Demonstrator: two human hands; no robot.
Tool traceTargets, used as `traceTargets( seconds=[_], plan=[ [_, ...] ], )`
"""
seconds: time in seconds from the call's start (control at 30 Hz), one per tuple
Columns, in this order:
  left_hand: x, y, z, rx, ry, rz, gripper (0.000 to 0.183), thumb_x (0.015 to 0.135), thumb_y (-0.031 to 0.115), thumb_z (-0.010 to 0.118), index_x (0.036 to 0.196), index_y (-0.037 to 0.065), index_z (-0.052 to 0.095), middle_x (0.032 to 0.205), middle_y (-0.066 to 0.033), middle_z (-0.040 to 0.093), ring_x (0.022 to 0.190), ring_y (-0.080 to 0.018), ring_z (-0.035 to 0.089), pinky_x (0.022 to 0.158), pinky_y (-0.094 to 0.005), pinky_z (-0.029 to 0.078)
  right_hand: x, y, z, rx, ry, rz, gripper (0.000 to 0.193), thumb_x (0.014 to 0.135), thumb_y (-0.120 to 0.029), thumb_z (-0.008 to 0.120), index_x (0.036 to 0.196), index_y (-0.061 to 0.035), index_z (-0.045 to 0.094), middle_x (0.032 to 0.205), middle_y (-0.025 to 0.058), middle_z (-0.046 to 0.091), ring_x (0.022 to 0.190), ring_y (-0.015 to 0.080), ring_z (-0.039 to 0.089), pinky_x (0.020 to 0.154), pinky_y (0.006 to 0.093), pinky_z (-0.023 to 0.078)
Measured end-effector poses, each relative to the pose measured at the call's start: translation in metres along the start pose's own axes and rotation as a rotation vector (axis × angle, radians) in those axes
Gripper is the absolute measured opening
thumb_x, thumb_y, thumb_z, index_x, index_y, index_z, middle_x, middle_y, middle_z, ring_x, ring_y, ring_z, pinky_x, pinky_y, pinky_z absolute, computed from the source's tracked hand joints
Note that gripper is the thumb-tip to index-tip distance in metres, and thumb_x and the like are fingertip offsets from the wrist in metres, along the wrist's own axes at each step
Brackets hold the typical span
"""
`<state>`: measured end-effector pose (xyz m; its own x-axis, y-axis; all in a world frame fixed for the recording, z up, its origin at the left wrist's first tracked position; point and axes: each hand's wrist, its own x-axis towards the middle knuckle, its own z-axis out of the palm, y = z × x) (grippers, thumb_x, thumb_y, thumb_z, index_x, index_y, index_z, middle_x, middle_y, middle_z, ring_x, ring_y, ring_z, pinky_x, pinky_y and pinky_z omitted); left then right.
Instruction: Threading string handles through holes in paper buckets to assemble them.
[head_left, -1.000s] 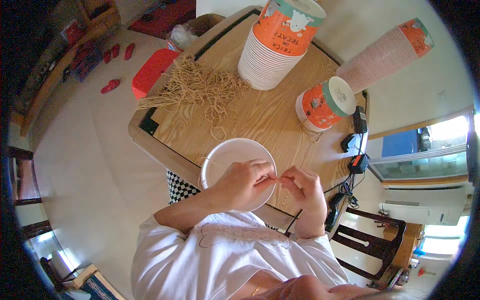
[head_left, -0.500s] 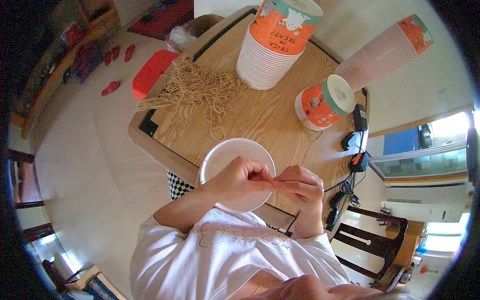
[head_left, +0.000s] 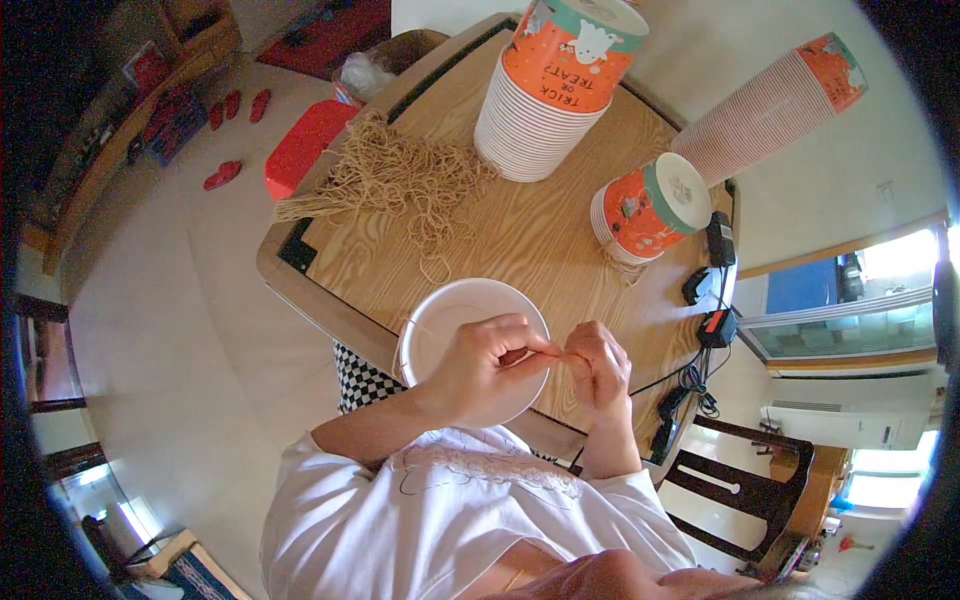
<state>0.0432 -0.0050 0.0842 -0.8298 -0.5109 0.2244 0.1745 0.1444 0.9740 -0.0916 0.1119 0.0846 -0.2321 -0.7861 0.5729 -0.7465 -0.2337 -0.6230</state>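
Observation:
A white-walled paper bucket (head_left: 436,306) is at the near edge of the table, its open mouth facing up at me. My left hand (head_left: 488,362) reaches over the mouth, thumb and fingers pinched together. Just right of the rim, my right hand (head_left: 598,368) is closed too, its fingertips meeting the left ones. Between them shows a short bit of tan twine, mostly hidden by the fingers. Another thin strand crosses the bucket's left rim. Beyond it lies a loose tangled heap of tan twine (head_left: 400,185).
A tall stack of orange-and-white paper buckets (head_left: 540,115) stands at the back, a shorter stack (head_left: 640,215) to its right and a long leaning stack (head_left: 760,115) behind. Black adapters and cables (head_left: 715,325) line the right edge. A red stool (head_left: 305,145) stands left of the table.
Both hands have shifted slightly to the right. My right hand has turned more upright, its fingers curled in tighter. The bucket stays in nearly the same place.

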Motion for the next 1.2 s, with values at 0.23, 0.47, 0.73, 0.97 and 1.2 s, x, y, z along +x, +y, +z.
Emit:
traceTargets(
  seconds=[0.23,0.47,0.73,0.97,1.2],
  plan=[
    [0.0,-0.001,-0.006,-0.019,-0.055,-0.146,0.007,0.076,0.009,0.066,0.082,0.005,0.066,0.066,-0.0006,0.055,0.057,-0.0055,0.046,0.051,-0.0208,0.037,-0.005,-0.001,0.001,0.174,0.194,0.113,0.016,0.07,-0.01,0.07,0.076,-0.0008,0.057,0.073,0.0109,0.06,0.066,0.0261,0.057,0.06,0.0349,0.047],
    [-0.002,-0.003,-0.006,-0.109,-0.092,-0.212,0.007,0.077,0.009,0.066,0.082,0.005,0.066,0.064,0.0015,0.054,0.056,-0.0035,0.042,0.05,-0.0201,0.035,0.002,0.0,-0.001,0.037,0.067,-0.132,0.017,0.068,-0.011,0.07,0.08,-0.0032,0.062,0.076,0.0064,0.062,0.068,0.0221,0.059,0.061,0.0328,0.048],
    [-0.003,-0.003,0.002,0.015,0.012,0.005,0.007,0.075,0.008,0.065,0.08,0.004,0.062,0.067,-0.0022,0.055,0.056,-0.0095,0.049,0.05,-0.0235,0.039,-0.001,0.003,0.004,-0.016,0.078,-0.077,0.007,0.073,-0.007,0.062,0.073,-0.0025,0.056,0.072,0.0086,0.059,0.066,0.0253,0.057,0.061,0.0357,0.045],
    [0.008,0.006,-0.003,0.436,-0.134,0.144,0.01,0.075,0.014,0.065,0.081,0.007,0.063,0.072,-0.0073,0.055,0.063,-0.0235,0.059,0.056,-0.0329,0.048,-0.013,0.008,-0.002,-0.055,-0.109,0.188,0.008,0.079,-0.007,0.057,0.077,0.0002,0.054,0.075,0.0125,0.055,0.066,0.0277,0.054,0.061,0.035,0.043],
    [0.013,-0.026,-0.001,0.706,-0.328,0.073,0.008,0.075,0.014,0.06,0.077,0.006,0.058,0.079,-0.0087,0.058,0.071,-0.0284,0.06,0.062,-0.0408,0.048,-0.012,0.027,-0.003,-0.098,-0.196,0.445,0.011,0.08,-0.004,0.057,0.089,0.0005,0.059,0.08,0.0117,0.058,0.074,0.0234,0.059,0.065,0.0308,0.046]
  ],
)
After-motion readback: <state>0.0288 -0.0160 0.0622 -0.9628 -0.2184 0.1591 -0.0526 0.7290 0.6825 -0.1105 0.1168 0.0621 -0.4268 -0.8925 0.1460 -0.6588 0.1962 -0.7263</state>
